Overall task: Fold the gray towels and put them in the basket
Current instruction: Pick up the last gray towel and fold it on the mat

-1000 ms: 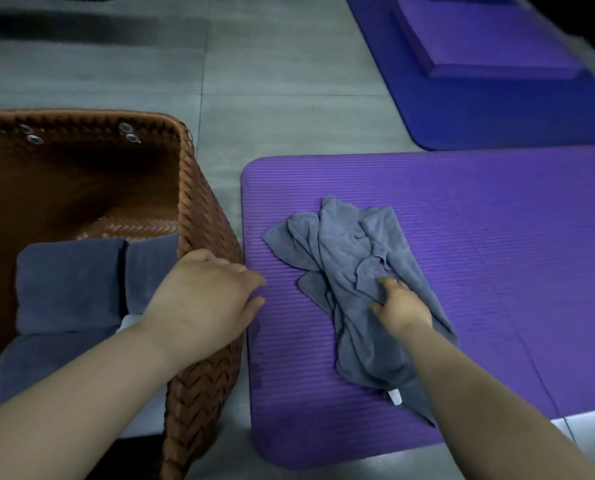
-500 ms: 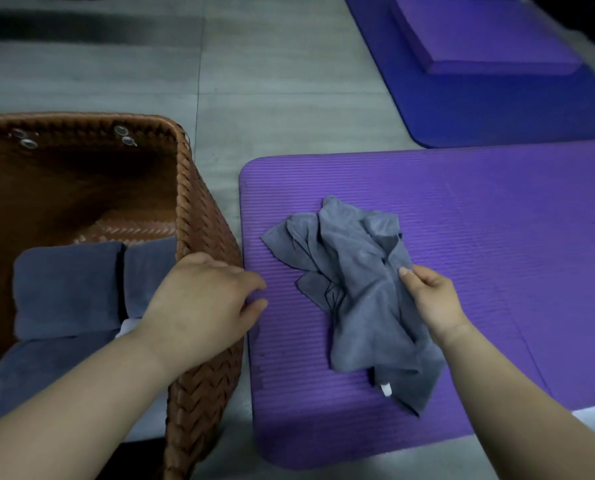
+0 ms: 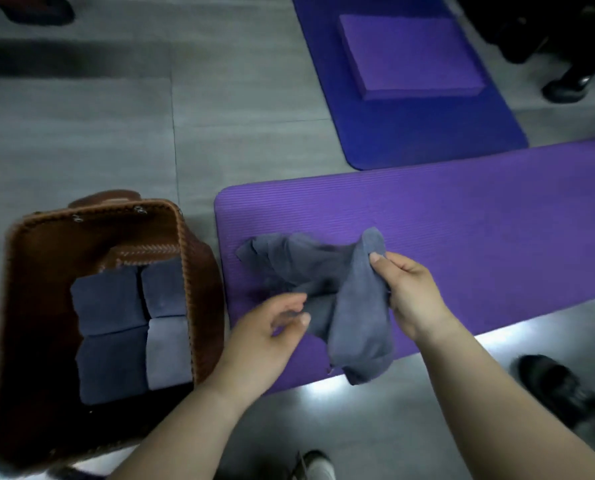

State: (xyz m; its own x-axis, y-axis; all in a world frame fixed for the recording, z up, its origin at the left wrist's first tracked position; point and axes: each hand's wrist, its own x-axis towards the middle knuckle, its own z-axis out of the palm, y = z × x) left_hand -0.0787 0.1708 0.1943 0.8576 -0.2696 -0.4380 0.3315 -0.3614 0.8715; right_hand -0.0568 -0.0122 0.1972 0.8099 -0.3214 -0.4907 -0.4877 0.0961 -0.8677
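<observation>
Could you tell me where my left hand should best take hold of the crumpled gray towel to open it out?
Probably the gray towel by its loose end on the purple mat, toward the basket, pinched from the left. The right hand pinches the raised opposite end, and cloth bunches between, so pulling apart should spread it.

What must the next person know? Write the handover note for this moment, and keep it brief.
Right hand: fingers pinch the crumpled gray towel, one end raised, the other end on the purple mat.
Left hand: open, holding nothing, close beside the towel.
Done: four folded towels lie in the brown basket.
Left: fold this towel and put it in the basket.
</observation>
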